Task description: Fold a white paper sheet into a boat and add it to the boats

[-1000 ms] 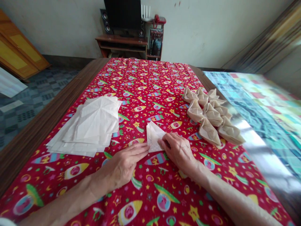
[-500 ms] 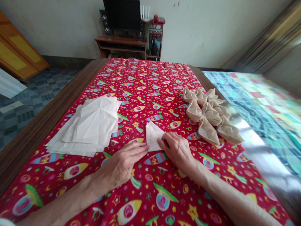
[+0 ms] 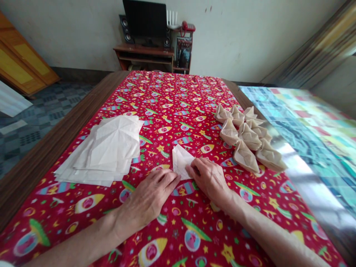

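We can read no words, labels, brands, numbers or signs: none on the red, rocket-printed cloth (image 3: 178,226) under the left hand (image 3: 151,193) and right hand (image 3: 210,178), none on the black, flat monitor (image 3: 144,20) far beyond them, where details are too small for us.

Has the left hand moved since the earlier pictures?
Yes: the left hand has shifted slightly right, its fingers now closer to the striped rocket printed on the tablecloth.

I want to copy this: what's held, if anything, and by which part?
The folded white paper. The right hand holds its right side; the left hand is at its lower left corner, pinching or just touching, I can't tell.
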Motion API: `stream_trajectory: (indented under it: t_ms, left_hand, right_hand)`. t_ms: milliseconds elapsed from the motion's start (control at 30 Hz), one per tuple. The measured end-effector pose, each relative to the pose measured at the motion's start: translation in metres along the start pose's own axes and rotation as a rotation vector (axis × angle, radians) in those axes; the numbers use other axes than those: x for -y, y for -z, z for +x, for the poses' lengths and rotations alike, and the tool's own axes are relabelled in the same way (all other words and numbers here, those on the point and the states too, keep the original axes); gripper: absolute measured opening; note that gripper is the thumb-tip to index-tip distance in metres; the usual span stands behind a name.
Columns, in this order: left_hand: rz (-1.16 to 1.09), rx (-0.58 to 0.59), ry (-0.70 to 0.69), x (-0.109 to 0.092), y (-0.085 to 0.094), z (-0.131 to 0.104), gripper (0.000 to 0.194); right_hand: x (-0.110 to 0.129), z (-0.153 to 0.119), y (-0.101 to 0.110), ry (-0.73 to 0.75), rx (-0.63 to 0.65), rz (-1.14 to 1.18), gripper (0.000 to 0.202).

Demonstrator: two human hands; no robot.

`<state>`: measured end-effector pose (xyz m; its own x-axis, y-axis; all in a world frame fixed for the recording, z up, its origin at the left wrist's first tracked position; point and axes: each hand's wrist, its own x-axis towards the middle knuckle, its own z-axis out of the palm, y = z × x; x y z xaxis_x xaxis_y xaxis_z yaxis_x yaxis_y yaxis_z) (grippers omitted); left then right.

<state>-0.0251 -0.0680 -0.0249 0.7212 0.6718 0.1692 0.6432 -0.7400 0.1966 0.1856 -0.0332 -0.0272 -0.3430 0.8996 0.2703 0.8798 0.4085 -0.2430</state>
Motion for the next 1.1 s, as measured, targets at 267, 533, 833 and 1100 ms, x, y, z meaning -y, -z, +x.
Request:
stream_trajectory:
  t_ms: [267, 533, 833, 1100]
  left_hand:
    - [0.051, 0.006, -0.024, -0.001, 0.001, 0.001, 0.051]
    - [0.038, -0.031, -0.031, 0.0, 0.001, 0.002, 0.048]
    - [0.056, -0.004, -0.037, -0.001, 0.004, 0.001, 0.056]
    - [0.024, 0.005, -0.055, -0.001, 0.011, 0.003, 0.055]
  right_hand:
    - [0.002, -0.001, 0.003, 0.034, -0.104, -0.116, 0.015]
    - [0.015, -0.03, 0.007, 0.496, -0.029, -0.074, 0.039]
    - [-0.009, -0.061, 0.026, 0.347, 0.201, -0.073, 0.06]
    - [-0.015, -0.068, 0.028, 0.36, 0.084, -0.157, 0.047]
